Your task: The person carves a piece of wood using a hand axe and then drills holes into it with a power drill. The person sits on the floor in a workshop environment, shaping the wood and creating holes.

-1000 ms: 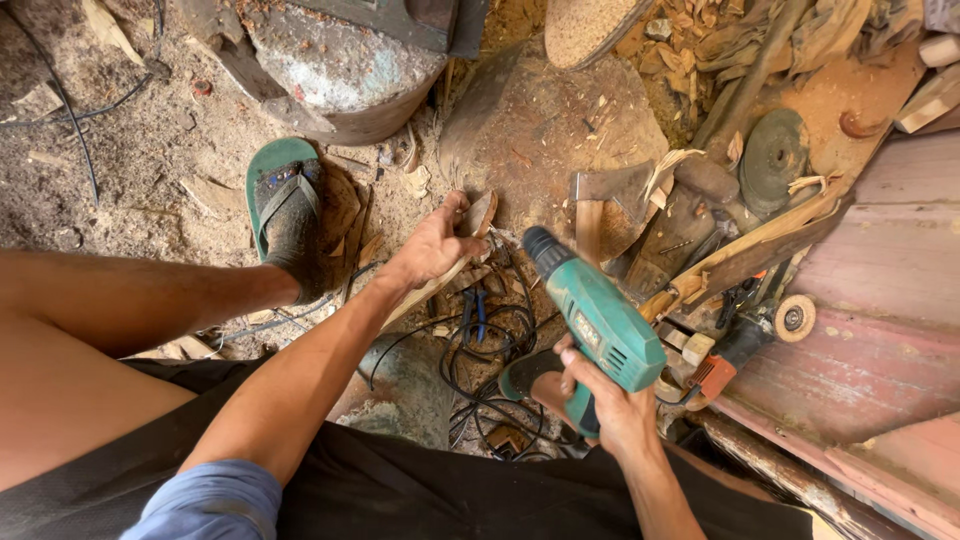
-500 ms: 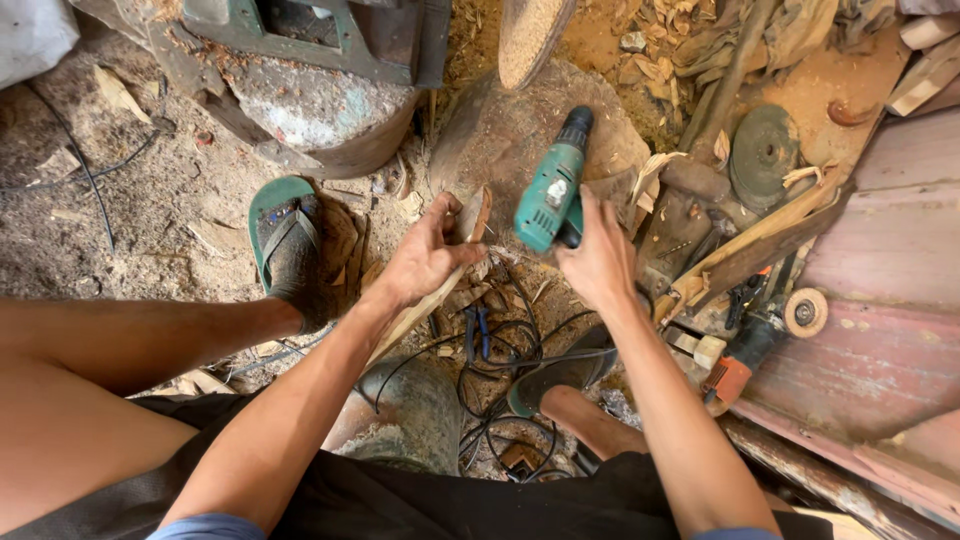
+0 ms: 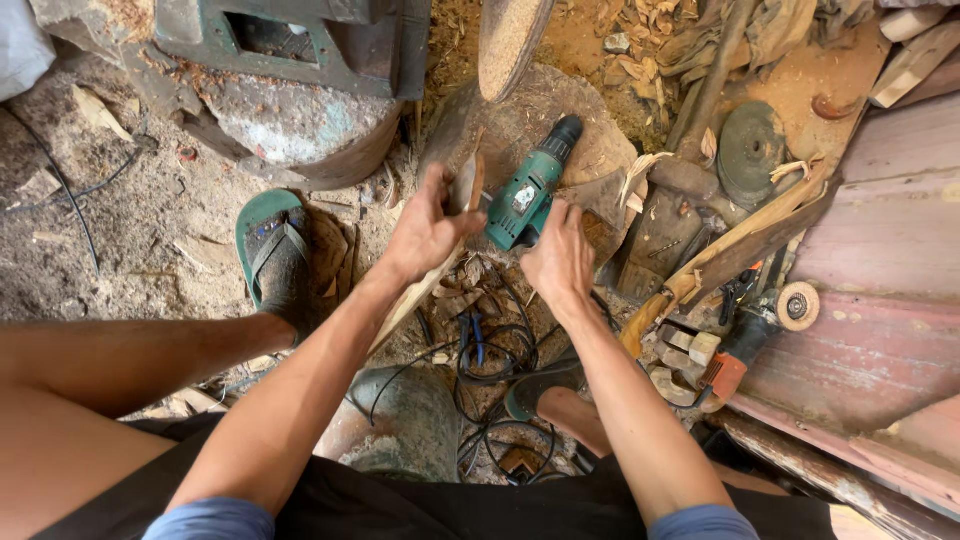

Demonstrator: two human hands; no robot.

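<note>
Nearest the camera, both bare forearms extend forward over a tangle of black cable (image 3: 490,390) on the dirt floor. The left hand (image 3: 425,228) has lifted since half a second ago: it now raises a thin curved wooden piece (image 3: 462,190) on edge, fingers clamped round it, whereas before the piece lay lower by the stump. The right hand (image 3: 560,258) has let go of the green cordless drill (image 3: 530,190); the fingers are loosely together and rest just beside the drill's base, gripping nothing as far as can be seen. The drill now lies on the wooden stump (image 3: 600,160), chuck pointing away. Judged from this, drilling is suspended and the workpiece is under inspection. Beyond stand a green sandal (image 3: 270,250) and a grinding disc (image 3: 752,150).
</note>
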